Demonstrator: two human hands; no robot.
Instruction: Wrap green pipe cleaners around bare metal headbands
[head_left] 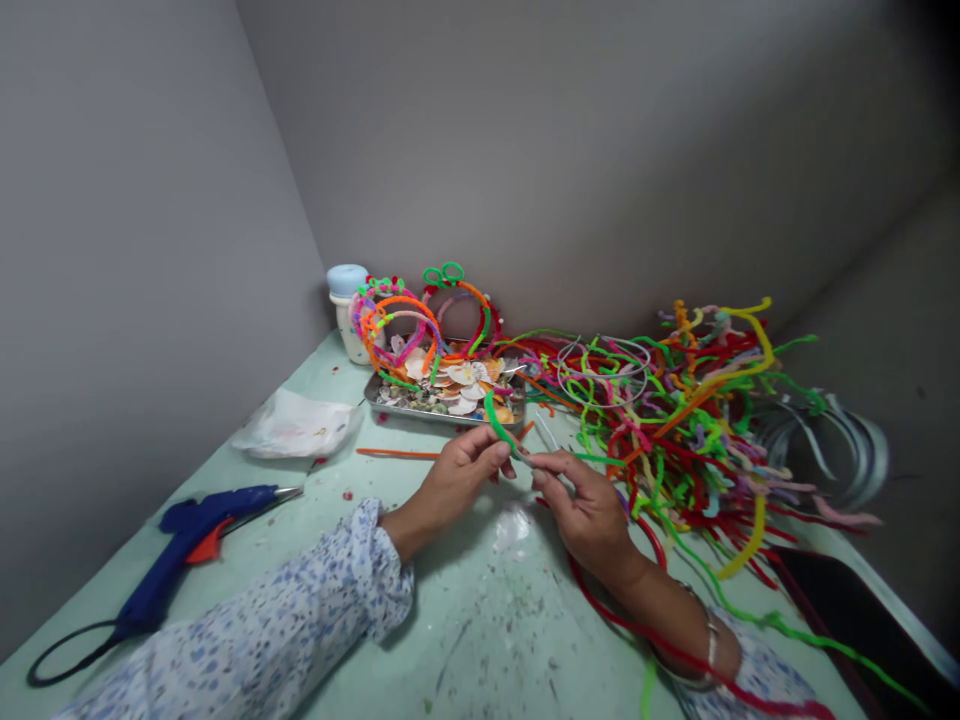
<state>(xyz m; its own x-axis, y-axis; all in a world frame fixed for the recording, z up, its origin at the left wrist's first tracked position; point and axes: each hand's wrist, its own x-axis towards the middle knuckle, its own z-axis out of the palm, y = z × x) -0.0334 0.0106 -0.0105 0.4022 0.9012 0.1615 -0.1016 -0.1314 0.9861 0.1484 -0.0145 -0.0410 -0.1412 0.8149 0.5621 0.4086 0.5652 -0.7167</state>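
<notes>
Between my two hands, above the middle of the table, is a green pipe cleaner with its fuzzy end curving upward. My left hand is closed, pinching it between thumb and fingers. The fingertips of my right hand close on its lower end, where a thin greyish strip shows; whether that strip is a separate piece I cannot tell. A red pipe cleaner loops past my right wrist and over the forearm. An orange pipe cleaner lies flat just beyond my left hand.
A metal tray holds shells and decorated headbands, beside a blue-lidded bottle. A pile of pipe cleaners and grey headbands fills the right. On the left lie a blue glue gun and a white packet. A dark phone-like slab lies lower right.
</notes>
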